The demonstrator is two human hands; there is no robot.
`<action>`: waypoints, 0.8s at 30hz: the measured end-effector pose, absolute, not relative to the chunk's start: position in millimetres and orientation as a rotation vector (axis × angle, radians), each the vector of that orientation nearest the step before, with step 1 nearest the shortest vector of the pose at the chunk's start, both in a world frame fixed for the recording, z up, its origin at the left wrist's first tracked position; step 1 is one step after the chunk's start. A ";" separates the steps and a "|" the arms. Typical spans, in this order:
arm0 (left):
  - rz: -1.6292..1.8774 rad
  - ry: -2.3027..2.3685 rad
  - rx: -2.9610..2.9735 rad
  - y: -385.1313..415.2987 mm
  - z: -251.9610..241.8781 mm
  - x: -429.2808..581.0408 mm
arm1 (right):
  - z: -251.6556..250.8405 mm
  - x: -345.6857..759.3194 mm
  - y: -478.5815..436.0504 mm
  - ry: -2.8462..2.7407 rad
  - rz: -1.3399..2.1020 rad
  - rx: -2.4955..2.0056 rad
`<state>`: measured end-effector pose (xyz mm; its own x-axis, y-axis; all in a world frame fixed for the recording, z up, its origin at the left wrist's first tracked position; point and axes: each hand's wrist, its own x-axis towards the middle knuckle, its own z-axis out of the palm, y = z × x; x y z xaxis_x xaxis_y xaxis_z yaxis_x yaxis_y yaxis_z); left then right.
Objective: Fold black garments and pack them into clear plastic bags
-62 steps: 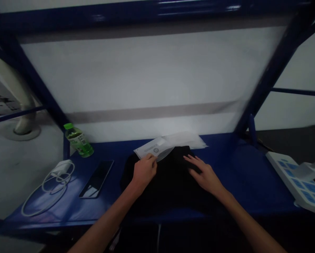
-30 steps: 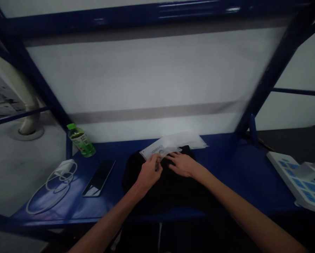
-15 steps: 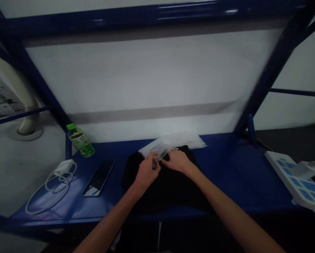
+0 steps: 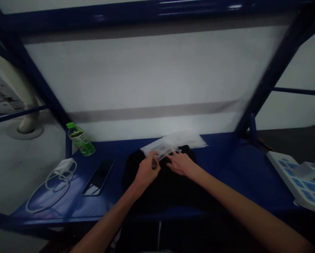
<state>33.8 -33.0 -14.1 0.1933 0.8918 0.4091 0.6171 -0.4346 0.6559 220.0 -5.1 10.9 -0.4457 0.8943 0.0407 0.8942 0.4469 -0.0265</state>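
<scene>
Clear poly bag w/ printed white label [image 4: 159, 150] lies near the back of the blue steel surface [image 4: 238, 175], on the far part of a black garment [image 4: 162, 189], approx centre of the shelf. Its far side overlaps a loose translucent plastic sheet [image 4: 186, 139], which sticks out past the cloth onto the blue.

Far R end of surface: white power strip w/ blue panels [image 4: 291, 179], a white plug [image 4: 306, 171] in it. L of the garment, just beside it: black smartphone [image 4: 98, 177], lying flat, screen up. Back L corner: plastic bottle [image 4: 80, 142] w/ green cap & green drink, upright. Further L, near the front: white cable [image 4: 48, 191] in loose loops, w/ white charger [image 4: 64, 166] at its end, apart from the phone.

Left hand [image 4: 146, 172]: fingers curled & closed, pinching the near edge of the bag; a small dark bit shows at the fingertips, too small to tell what. Right hand [image 4: 181, 163]: open, fingers [image 4: 173, 158] extended, tips at the bag's near edge by the cloth, no grip visible.
</scene>
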 end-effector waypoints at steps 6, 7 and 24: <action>1.143 1.367 2.147 -34.4 -14.6 34.1 | 9.9 190.3 7.1 -2.511 -0.084 -1.743; 1.148 1.366 2.141 -34.2 -14.7 33.9 | 9.2 187.4 8.1 -2.493 -0.096 -1.755; 1.172 1.281 2.045 -31.4 -13.9 27.9 | -1.5 223.2 -12.4 -2.679 -0.351 -1.570</action>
